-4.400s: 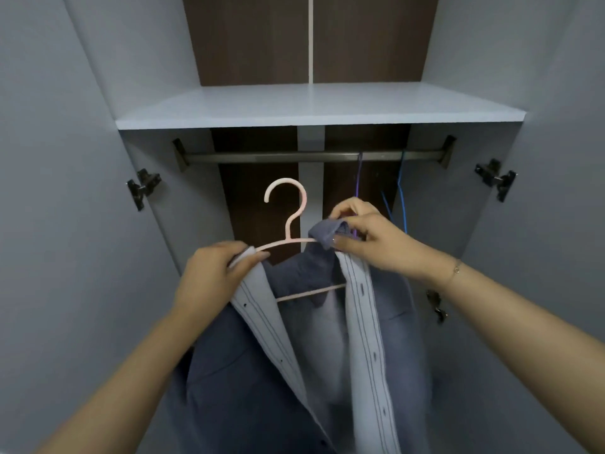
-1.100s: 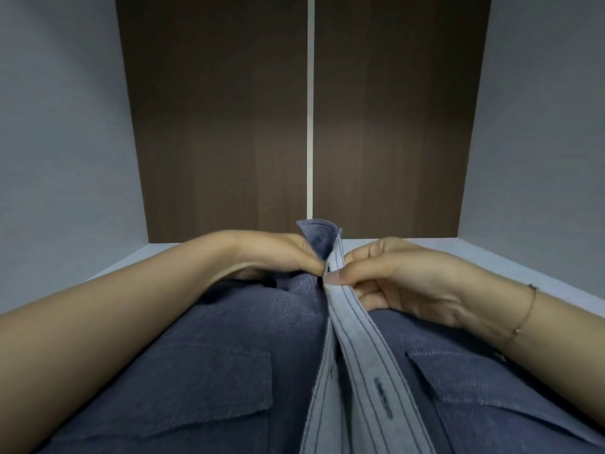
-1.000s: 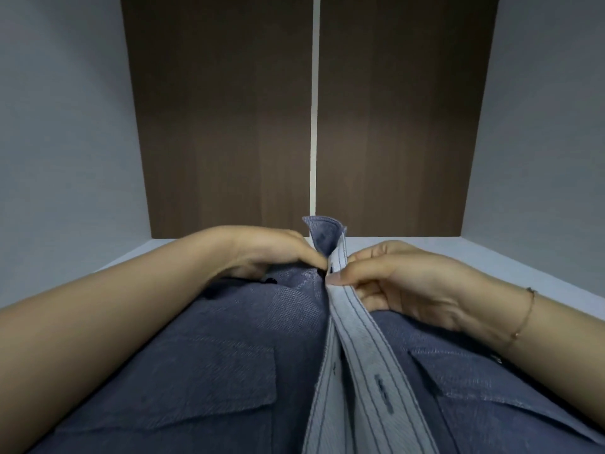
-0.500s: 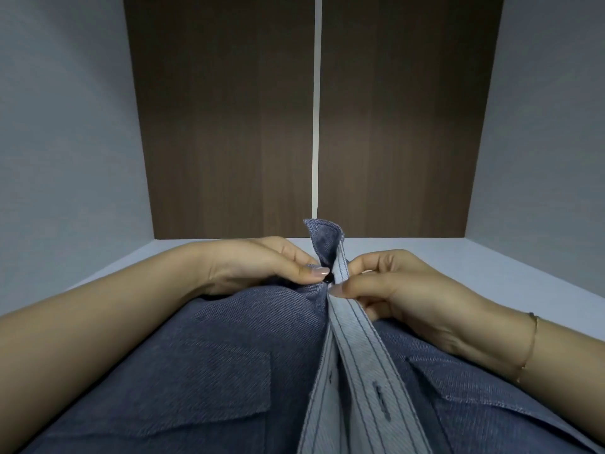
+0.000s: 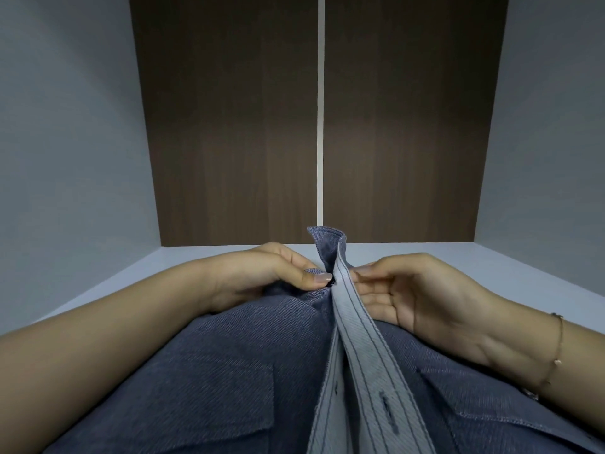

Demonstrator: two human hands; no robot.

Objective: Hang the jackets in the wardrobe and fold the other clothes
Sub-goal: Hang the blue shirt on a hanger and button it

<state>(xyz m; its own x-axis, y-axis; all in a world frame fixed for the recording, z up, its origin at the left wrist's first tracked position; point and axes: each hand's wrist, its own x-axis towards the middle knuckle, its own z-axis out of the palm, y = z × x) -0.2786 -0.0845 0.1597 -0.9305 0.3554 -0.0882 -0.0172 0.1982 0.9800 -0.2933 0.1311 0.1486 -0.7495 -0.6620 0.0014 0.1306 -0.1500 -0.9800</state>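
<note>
A dark blue denim jacket [image 5: 222, 371] with chest pockets fills the lower half of the head view, seen from above. Its pale striped button placket [image 5: 360, 339] runs down the middle, and the collar tip [image 5: 325, 244] stands up between my hands. My left hand [image 5: 271, 273] pinches the left front edge just below the collar, thumb on top. My right hand [image 5: 409, 290] pinches the pale placket at the same height, thumb against the strip. The fingertips of the two hands nearly meet. The hanger is hidden under the cloth.
I look into the wardrobe. Its dark brown back panel [image 5: 235, 126] has a white seam down the centre, grey side walls [image 5: 65, 158] stand left and right, and a white bottom board [image 5: 458, 257] lies beyond my hands. A thin bracelet [image 5: 556, 352] circles my right wrist.
Earlier I held the jacket on a pink hanger under the rail. Since then the view dropped into the lower compartment. Over the last second both hands stayed pinching the front edges together near the collar.
</note>
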